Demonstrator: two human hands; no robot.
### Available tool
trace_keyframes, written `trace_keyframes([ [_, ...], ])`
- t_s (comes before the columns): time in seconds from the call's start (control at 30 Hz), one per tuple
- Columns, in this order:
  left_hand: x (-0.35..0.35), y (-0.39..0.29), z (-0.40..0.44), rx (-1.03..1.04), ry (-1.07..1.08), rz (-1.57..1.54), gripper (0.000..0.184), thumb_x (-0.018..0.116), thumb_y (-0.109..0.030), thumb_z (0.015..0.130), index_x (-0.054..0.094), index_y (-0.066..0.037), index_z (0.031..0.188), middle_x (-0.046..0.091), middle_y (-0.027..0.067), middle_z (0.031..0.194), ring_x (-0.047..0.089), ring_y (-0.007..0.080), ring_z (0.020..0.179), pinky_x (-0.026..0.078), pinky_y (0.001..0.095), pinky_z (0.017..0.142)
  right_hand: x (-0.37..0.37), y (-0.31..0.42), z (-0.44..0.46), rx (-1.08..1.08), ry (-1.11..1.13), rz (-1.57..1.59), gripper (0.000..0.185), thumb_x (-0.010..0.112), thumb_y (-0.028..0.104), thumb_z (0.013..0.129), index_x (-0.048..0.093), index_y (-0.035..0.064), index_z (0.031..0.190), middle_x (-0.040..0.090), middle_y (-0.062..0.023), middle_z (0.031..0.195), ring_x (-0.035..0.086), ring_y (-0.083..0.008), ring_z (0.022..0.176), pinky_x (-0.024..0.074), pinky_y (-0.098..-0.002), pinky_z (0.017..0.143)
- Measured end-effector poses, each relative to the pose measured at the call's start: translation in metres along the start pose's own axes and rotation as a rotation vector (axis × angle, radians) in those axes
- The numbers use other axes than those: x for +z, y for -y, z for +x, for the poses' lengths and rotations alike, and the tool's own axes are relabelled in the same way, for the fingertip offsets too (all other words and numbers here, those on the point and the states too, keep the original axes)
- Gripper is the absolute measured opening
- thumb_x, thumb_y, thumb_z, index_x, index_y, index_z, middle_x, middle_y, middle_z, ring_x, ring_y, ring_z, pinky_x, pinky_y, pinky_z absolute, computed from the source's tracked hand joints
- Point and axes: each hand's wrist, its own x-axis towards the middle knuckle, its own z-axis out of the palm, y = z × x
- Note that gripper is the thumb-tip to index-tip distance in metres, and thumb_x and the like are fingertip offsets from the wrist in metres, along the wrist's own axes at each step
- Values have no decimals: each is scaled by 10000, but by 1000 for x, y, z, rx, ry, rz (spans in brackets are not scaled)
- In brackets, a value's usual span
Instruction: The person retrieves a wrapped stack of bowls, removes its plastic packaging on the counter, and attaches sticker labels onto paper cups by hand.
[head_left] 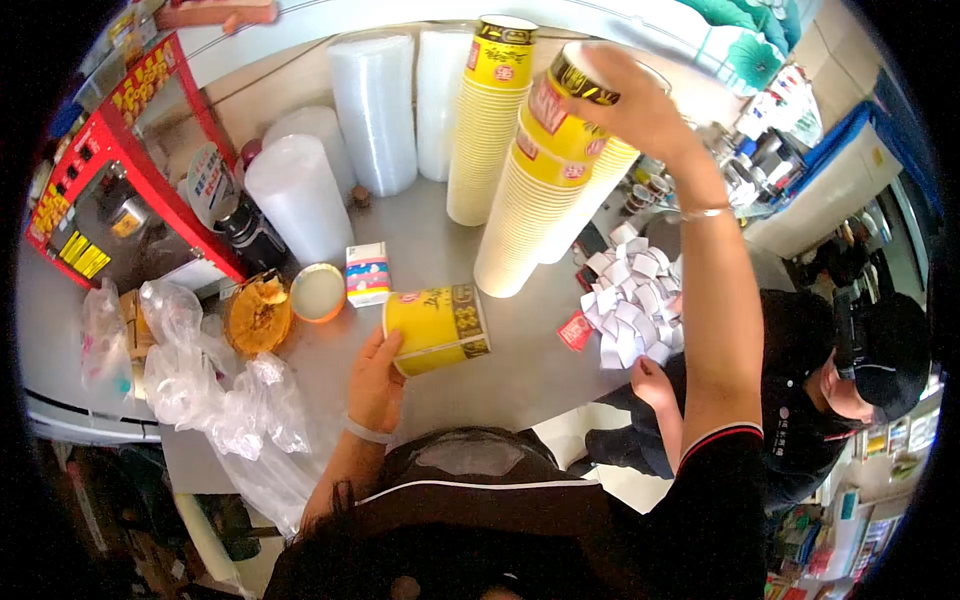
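Gripping a yellow paper cup point(440, 335) near its base, the left hand point(375, 388) has its fingers closed on the side; cup tipped sideways, dark band to the right, above the worktop point(520, 380). Right hand point(635, 105) raised — fingers wrapped round the top cup point(548, 104) of a tall stack point(522, 225). Second stack point(487, 130) stands just behind. Beyond the left-hand cup: carton point(368, 275), orange bowl point(322, 317) beside it. Right side: heap of white pieces point(630, 305), a co-worker's hand point(652, 382) near.

The black top point(440, 540) has white piping point(480, 485) and red-and-white sleeve trim point(718, 438). The person wears a pale left wristband point(367, 431) and slim right bracelet point(706, 212).
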Motion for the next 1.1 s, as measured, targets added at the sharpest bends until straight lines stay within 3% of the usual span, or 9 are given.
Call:
trace_keyframes([
  [0.07,11,4,-5,-83,38,-44,386,480,-182,1002,485,21,1330,599,105,1263,589,218,1141,463,349,976,20,-8,-9,-1,58,61,804,747,536,725,554,-3,1289,501,-224,1360,493,-363,1246,376,-395,1069],
  [0.2,3,-15,2,-143,90,-78,369,456,-195,1011,506,34,1296,599,126,1258,597,227,1125,470,360,969,37,37,-40,-143,-559,-172,829,824,375,694,481,9,1354,462,-208,1403,421,-353,1314,319,-441,1096],
  [0.27,-6,-13,9,-210,106,-82,369,448,-203,1014,511,36,1288,598,135,1259,598,232,1124,469,368,972,59,58,-110,-145,-497,84,924,849,345,652,424,17,1405,440,-190,1430,409,-343,1326,302,-441,1100],
  [0.33,1,-3,12,-283,82,-101,374,449,-213,1013,515,36,1284,599,135,1260,596,239,1126,468,373,974,75,94,-172,-68,14,547,911,842,279,671,387,80,1436,446,-157,1421,392,-338,1333,351,-432,1075],
  [0.57,26,19,9,-455,352,16,405,502,-249,994,519,5,1309,619,130,1243,599,228,1109,454,353,978,133,126,-304,1148,164,1719,571,572,454,904,497,93,1340,594,-57,1249,591,-227,1114,486,-367,926],
  [0.6,41,6,3,-383,538,513,406,524,-242,983,523,-4,1312,624,131,1234,600,224,1106,453,350,974,132,123,-310,1363,128,1896,539,538,474,923,524,99,1310,624,-41,1201,623,-213,1060,519,-357,879],
  [0.67,70,-17,-9,-127,881,1492,413,568,-228,961,530,-23,1317,635,134,1216,601,217,1100,450,346,968,129,121,-320,1374,201,1874,500,481,492,949,557,111,1264,648,-31,1151,649,-214,991,544,-371,813],
  [0.97,23,46,-17,-408,317,275,342,592,-169,947,563,-5,1245,646,86,1169,615,190,1065,477,349,932,78,41,-364,757,-1006,387,314,657,128,907,526,-13,1155,563,-73,1001,549,-140,789,489,-272,718],
  [1.1,25,47,-20,-454,324,239,342,573,-171,961,551,13,1249,636,96,1189,614,194,1067,477,341,936,29,6,-365,992,-625,288,395,719,312,861,636,-44,1012,671,-128,907,646,-205,809,512,-309,723],
])
